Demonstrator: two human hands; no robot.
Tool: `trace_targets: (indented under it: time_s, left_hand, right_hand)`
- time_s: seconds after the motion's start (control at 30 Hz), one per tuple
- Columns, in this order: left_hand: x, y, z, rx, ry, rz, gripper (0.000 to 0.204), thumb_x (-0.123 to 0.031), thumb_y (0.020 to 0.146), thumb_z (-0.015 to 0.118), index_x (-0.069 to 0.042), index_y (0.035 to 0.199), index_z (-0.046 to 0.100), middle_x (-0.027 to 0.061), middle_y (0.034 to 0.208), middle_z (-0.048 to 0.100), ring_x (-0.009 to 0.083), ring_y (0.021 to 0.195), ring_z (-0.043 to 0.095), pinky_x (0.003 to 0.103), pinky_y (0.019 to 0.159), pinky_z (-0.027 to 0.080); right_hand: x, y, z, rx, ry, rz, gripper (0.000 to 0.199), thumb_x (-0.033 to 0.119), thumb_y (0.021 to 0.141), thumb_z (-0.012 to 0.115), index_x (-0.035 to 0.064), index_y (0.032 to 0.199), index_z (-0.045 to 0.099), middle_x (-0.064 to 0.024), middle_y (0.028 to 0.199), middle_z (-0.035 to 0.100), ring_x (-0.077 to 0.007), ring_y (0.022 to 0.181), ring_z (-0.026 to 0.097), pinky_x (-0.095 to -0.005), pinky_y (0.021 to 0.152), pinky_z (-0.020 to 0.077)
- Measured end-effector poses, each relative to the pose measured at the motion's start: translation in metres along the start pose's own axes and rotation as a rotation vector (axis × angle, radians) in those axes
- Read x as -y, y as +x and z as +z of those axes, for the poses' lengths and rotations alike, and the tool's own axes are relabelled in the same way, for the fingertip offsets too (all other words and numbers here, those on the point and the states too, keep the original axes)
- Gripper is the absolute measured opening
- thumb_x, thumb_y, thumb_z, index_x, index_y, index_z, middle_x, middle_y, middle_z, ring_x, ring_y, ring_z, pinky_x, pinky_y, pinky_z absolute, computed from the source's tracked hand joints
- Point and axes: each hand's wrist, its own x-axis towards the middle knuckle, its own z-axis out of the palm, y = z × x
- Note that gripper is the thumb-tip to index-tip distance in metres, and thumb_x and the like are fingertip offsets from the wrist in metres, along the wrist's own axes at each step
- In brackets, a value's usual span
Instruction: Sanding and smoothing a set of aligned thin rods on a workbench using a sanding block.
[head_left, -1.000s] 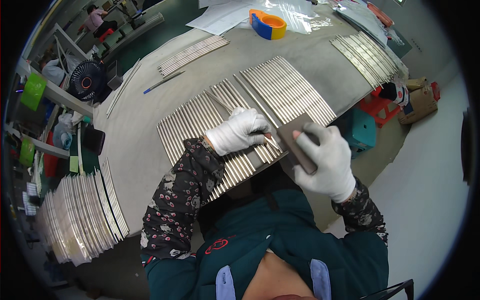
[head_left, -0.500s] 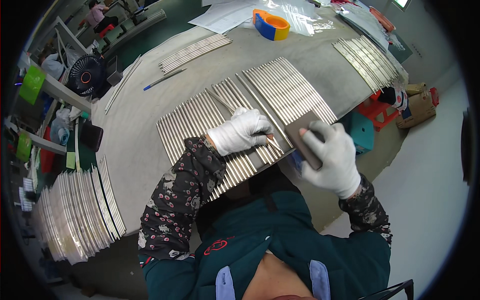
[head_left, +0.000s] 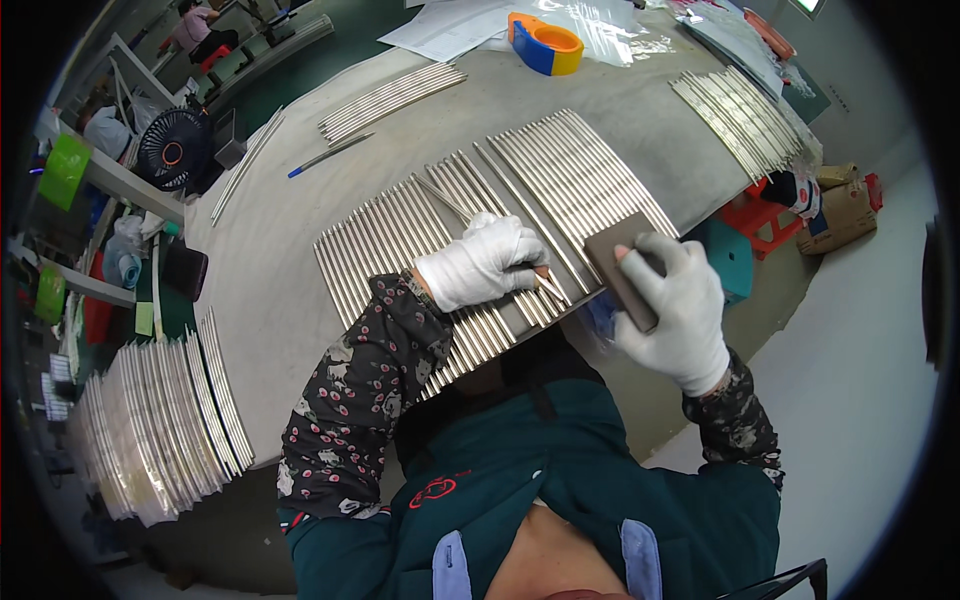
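My left hand (head_left: pixel 485 262), in a white glove with bare fingertips, is closed around thin metal rods over the middle of the table. One held rod (head_left: pixel 437 193) sticks out slantwise beyond the knuckles, and rod ends show below the fingers. Beneath that hand lies a row of silvery rods (head_left: pixel 372 250), side by side. My right hand (head_left: pixel 680 310), gloved likewise, grips a flat grey-brown block (head_left: pixel 617 262) that looks like a sanding block. The block is at the near end of another row of rods (head_left: pixel 575 175). A single rod (head_left: pixel 515 195) lies between the rows.
A blue pen (head_left: pixel 325 157) and a rod bundle (head_left: pixel 390 100) lie farther back. An orange-and-blue tape dispenser (head_left: pixel 545 45) stands near papers and plastic film. More rods (head_left: pixel 740 120) are at the far right; wrapped rods (head_left: pixel 150 430) sit at the left edge. A red stool (head_left: pixel 755 225) stands beyond the table.
My right hand and the block have shifted slightly right and away from the single rod, toward the right-hand row. My left hand has stayed in place.
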Motion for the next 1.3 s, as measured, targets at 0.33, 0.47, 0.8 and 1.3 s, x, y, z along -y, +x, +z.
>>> trace_targets:
  time_s: [0.33, 0.47, 0.8, 1.3]
  left_hand:
    - [0.001, 0.001, -0.002, -0.029, 0.019, 0.033, 0.014, -0.023, 0.082, 0.068, -0.010, 0.086, 0.064, 0.0018, 0.080, 0.062, 0.0210, 0.082, 0.058, 0.034, 0.080, 0.038]
    - [0.000, -0.001, -0.002, -0.067, 0.045, 0.037, 0.015, -0.025, 0.083, 0.067, -0.011, 0.086, 0.064, 0.0019, 0.078, 0.061, 0.0213, 0.080, 0.057, 0.034, 0.079, 0.037]
    - [0.003, 0.001, 0.000, -0.068, 0.086, 0.059, 0.015, -0.027, 0.086, 0.064, -0.012, 0.086, 0.064, 0.0014, 0.077, 0.060, 0.0220, 0.078, 0.056, 0.034, 0.076, 0.036]
    - [0.007, 0.001, 0.005, -0.128, 0.050, 0.120, 0.014, -0.024, 0.083, 0.066, -0.010, 0.086, 0.064, 0.0020, 0.077, 0.060, 0.0225, 0.076, 0.055, 0.035, 0.075, 0.037]
  right_hand:
    - [-0.005, -0.013, -0.001, -0.008, 0.115, 0.000, 0.052, 0.019, 0.053, 0.069, 0.0093, 0.104, 0.064, -0.0073, 0.107, 0.054, -0.0272, 0.082, 0.051, -0.0361, 0.068, 0.0478]
    - [0.012, -0.014, -0.002, 0.006, 0.161, -0.041, 0.056, 0.021, 0.052, 0.070, 0.0093, 0.106, 0.064, -0.0083, 0.107, 0.054, -0.0270, 0.080, 0.052, -0.0359, 0.066, 0.0477]
    - [0.026, -0.006, -0.011, 0.123, 0.318, -0.170, 0.049, 0.018, 0.055, 0.066, 0.0057, 0.102, 0.065, -0.0103, 0.101, 0.058, -0.0293, 0.075, 0.054, -0.0365, 0.062, 0.0480]
    - [0.011, -0.002, -0.005, 0.088, 0.168, -0.056, 0.051, 0.019, 0.054, 0.068, 0.0076, 0.103, 0.064, -0.0094, 0.102, 0.058, -0.0285, 0.076, 0.055, -0.0366, 0.065, 0.0486]
